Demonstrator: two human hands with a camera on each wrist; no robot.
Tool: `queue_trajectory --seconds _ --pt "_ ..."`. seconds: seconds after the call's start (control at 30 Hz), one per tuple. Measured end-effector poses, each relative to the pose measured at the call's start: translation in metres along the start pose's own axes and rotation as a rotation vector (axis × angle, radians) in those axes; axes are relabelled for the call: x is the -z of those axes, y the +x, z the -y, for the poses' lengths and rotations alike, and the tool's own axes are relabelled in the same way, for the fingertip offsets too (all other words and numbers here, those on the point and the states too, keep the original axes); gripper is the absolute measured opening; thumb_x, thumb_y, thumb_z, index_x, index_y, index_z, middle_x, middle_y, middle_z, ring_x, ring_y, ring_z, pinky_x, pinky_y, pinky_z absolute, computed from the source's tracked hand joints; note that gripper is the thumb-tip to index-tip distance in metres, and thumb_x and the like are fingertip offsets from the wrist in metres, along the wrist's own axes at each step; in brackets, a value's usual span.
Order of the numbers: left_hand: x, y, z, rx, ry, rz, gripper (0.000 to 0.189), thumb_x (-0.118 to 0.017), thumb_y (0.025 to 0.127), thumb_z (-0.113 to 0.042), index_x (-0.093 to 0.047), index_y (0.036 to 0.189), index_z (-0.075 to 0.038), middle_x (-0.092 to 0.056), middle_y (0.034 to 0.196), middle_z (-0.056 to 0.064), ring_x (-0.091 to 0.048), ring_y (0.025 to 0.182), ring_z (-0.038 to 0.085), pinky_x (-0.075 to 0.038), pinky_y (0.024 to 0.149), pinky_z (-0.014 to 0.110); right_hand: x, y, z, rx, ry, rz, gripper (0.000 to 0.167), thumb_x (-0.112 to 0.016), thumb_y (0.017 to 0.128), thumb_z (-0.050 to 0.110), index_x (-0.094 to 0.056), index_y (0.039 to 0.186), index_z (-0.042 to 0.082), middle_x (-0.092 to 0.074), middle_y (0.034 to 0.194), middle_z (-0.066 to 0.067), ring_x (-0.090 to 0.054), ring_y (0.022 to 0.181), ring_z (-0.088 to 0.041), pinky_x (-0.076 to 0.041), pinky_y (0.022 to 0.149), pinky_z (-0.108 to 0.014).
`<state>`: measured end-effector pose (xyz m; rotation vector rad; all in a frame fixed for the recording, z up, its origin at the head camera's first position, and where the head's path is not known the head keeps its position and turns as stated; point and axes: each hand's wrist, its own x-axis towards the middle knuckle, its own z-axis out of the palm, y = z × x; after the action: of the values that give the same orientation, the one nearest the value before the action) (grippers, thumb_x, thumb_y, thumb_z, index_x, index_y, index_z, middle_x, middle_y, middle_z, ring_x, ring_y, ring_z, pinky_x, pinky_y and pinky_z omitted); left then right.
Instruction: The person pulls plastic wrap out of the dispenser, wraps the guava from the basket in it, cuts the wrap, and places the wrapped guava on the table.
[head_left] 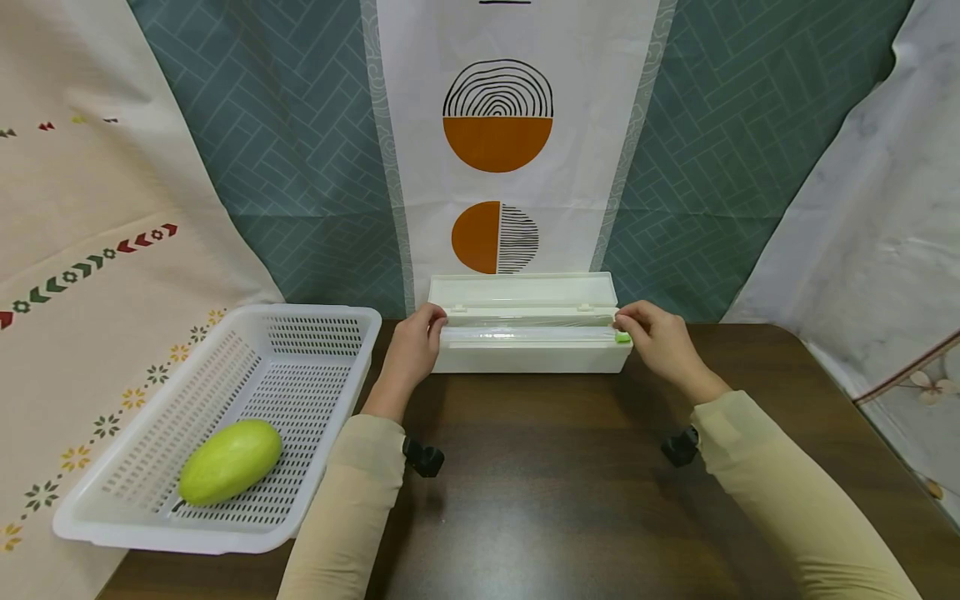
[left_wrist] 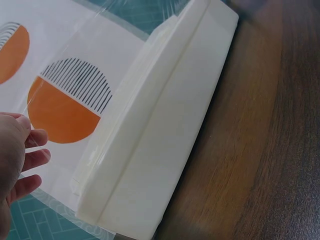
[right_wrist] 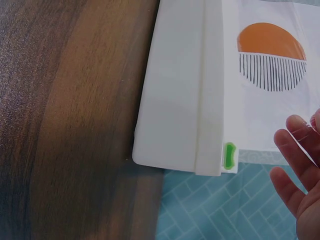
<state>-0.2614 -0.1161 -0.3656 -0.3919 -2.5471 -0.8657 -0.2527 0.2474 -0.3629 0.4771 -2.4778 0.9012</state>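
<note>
A white cling film dispenser [head_left: 532,360] lies lengthwise at the table's back edge, its lid [head_left: 522,290] raised. A clear sheet of cling film [head_left: 525,332] spans its top. My left hand [head_left: 415,343] pinches the film's left corner between thumb and fingers, and in the left wrist view the film runs from that hand [left_wrist: 20,155] across the dispenser. At the other end, my right hand [head_left: 658,340] pinches the right corner. Beside it sits a green slider [right_wrist: 229,155] on the dispenser's end. The roll inside is mostly hidden.
On the left, a white perforated plastic basket [head_left: 371,329] holds a smooth yellow-green oblong fruit [head_left: 231,462]. The brown wooden table [head_left: 555,492] stretches in front of the dispenser. A hanging cloth with orange half-circles [head_left: 498,145] is directly behind it.
</note>
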Motion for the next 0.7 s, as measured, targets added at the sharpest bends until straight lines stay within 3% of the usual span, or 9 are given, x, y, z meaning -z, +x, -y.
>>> queue_trajectory --seconds 0.23,0.7 --pt "0.0023 -0.0015 -0.0017 -0.021 -0.01 -0.023 0.014 -0.052 0.097 -0.013 -0.059 0.103 -0.003 -0.067 0.095 0.015 -0.063 0.085 0.027 -0.052 0.078 0.041 0.0012 -0.0004 0.0003 0.03 0.005 -0.028 0.012 -0.059 0.093 0.011 -0.066 0.095 0.001 -0.072 0.086 -0.014 -0.065 0.073 -0.025 -0.042 0.059 -0.01" --pt "0.0043 -0.0027 -0.0025 -0.015 -0.042 -0.048 0.013 -0.054 0.096 -0.013 -0.06 0.103 -0.003 -0.068 0.098 0.013 -0.065 0.089 0.027 -0.052 0.081 0.041 0.0053 -0.0009 0.0031 0.069 0.009 -0.057 0.008 -0.062 0.091 0.009 -0.067 0.093 0.002 -0.072 0.084 -0.013 -0.059 0.07 -0.004 -0.04 0.059 -0.008"
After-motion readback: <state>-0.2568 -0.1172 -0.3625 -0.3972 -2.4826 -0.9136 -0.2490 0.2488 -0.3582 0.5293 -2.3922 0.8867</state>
